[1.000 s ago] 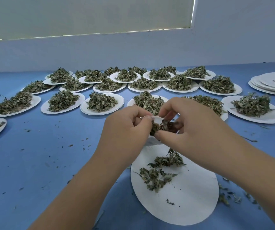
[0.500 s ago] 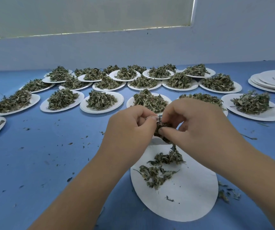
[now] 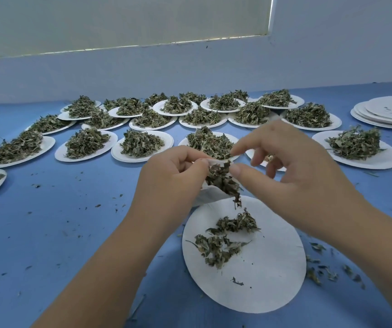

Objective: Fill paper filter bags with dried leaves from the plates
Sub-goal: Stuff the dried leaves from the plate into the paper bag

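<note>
While the paper filter bag hangs at centre frame, pinched at its mouth edge by the left hand, it is only partly loaded. Dried leaves bulge from the opening and one strand dangles toward the near plate. The right hand is at the mouth with its thumb against the leaves. Its forefinger is lifted apart above them, its other fingers are loosely curled, and it grips nothing discernible.

Progress, as judged: the near plate holds two small clumps, so this portion is mostly bagged. Well over a dozen heaped plates across the upper middle and left of the frame are untouched. A short stack of emptied plates sits at upper right. No finished bag is in view. The bulk of the work is left.

Materials: the bag is thin, white, soft and creased. The leaves are dull green, curled and brittle-looking, with loose fragments. The plates are flat, round, matte white paper. The table is smooth and blue, littered with crumbs, thickest at lower right.
</note>
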Demonstrator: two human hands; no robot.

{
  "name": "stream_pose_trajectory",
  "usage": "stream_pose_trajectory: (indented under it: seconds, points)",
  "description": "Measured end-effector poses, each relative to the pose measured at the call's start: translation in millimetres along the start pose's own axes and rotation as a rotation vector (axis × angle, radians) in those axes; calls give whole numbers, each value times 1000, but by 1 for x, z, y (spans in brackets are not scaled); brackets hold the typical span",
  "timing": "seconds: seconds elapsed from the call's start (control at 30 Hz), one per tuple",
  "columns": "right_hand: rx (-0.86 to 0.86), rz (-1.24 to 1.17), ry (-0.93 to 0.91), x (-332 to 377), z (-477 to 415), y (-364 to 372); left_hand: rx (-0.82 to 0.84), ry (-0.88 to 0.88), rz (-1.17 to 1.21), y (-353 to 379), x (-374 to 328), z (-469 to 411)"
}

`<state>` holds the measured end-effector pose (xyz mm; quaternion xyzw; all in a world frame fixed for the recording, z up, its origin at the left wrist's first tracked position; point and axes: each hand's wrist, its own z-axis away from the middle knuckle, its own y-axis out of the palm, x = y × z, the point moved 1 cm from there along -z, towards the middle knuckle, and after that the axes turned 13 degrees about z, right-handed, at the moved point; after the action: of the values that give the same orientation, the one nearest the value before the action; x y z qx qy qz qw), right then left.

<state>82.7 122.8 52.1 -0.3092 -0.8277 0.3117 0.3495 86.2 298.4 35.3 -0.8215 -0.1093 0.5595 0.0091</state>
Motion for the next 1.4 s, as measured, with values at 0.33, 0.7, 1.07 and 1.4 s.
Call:
stream_pose_trajectory:
  seconds: [0.33, 0.7, 1.07, 1.4]
  points:
    - [260, 39, 170, -1, 12, 15, -67, -82, 116, -4, 2, -2]
    - [-27, -27, 87, 1, 10, 14, -8, -17, 37, 4, -3, 4]
    - [-98, 147, -55, 6, 7, 25, 71, -69, 205, 13, -9, 12]
    - [-176, 91, -107, -7, 11, 8, -32, -86, 145, 1, -2, 3]
